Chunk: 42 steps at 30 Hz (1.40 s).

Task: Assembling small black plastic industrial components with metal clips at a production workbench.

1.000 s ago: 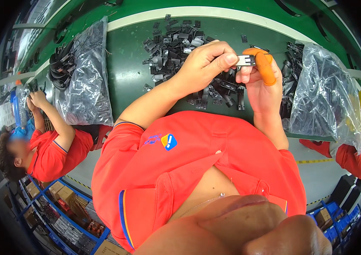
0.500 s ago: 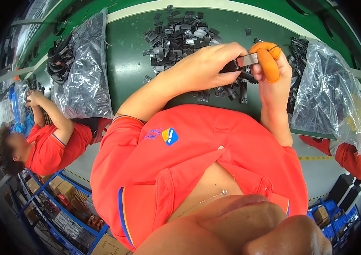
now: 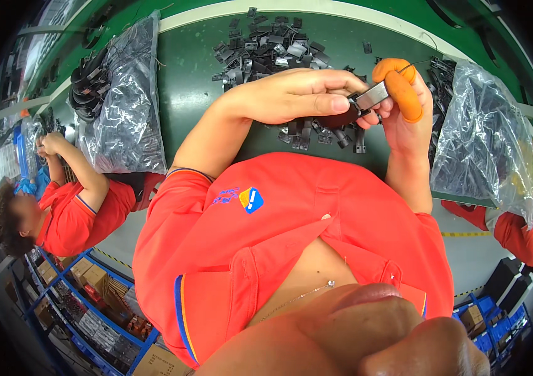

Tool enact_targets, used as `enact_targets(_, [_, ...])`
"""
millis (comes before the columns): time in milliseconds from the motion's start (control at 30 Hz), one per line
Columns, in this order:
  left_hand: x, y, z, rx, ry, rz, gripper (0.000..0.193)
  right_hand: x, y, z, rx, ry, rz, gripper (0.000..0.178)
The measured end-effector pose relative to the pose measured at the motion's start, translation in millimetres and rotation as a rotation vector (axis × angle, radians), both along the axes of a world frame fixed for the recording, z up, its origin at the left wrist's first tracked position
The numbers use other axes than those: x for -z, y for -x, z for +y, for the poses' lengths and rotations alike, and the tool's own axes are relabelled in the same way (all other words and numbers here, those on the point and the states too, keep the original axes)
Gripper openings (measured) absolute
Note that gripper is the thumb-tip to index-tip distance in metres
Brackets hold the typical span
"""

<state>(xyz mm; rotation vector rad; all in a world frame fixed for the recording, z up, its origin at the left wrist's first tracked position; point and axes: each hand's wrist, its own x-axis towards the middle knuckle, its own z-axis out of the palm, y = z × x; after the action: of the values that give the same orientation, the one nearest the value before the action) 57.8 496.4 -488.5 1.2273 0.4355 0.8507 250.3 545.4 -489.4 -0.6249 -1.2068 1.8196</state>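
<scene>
My left hand (image 3: pixel 291 97) and my right hand (image 3: pixel 401 113) meet over the green table (image 3: pixel 197 81), both pinching one small grey metal clip (image 3: pixel 371 97) with a dark part behind it. Orange finger cots cover my right thumb and forefinger. Under and behind the hands lies a pile of small black plastic parts (image 3: pixel 272 47), with several more (image 3: pixel 323 135) scattered just below my left hand.
A clear bag of dark parts (image 3: pixel 122 119) lies at the table's left, another bag (image 3: pixel 479 138) at the right. A person in a red shirt (image 3: pixel 66 207) works at the left; another red sleeve (image 3: pixel 520 235) shows at the right. Blue crates (image 3: pixel 78 294) stand on the floor.
Both hands, still joined on the clip, have come down and nearer to my chest. The view has shifted slightly.
</scene>
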Motion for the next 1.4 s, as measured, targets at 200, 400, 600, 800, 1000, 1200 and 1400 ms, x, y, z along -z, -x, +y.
enact_targets(200, [-10.7, -0.1, -2.5, -0.13, -0.093, 0.292, 0.035, 1.3, 1.9, 2.4, 0.016, 0.004, 0.031, 0.019])
enact_targets(400, [-3.7, 5.3, 1.1, 0.02, 0.148, -0.047, 0.037, 0.8, -1.4, -1.9, -0.003, -0.03, 0.022, 0.022])
enact_targets(600, [-4.4, 5.9, 2.1, 0.099, 0.209, -0.089, 0.042, 1.4, -0.8, -3.0, -0.027, -0.045, 0.06, 0.022])
enact_targets(800, [-11.9, -3.9, -10.1, -0.122, 0.101, 0.02, 0.039, -3.8, 1.4, -1.4, 0.046, -0.007, -0.009, 0.017])
enact_targets(1000, [-14.2, -1.4, -9.2, -0.229, -0.032, 0.182, 0.021, -6.7, 4.8, 3.9, -0.019, -0.079, -0.145, 0.021])
enact_targets(1200, [-20.4, 31.8, 3.3, -0.425, 0.079, -0.203, 0.025, 19.2, -10.8, 76.8, 0.391, -0.268, -0.399, 0.027])
enact_targets(1400, [-23.8, 39.7, 5.8, -0.582, 0.179, -0.623, 0.028, 60.8, -2.4, 107.6, 0.027, -0.752, -0.98, 0.03])
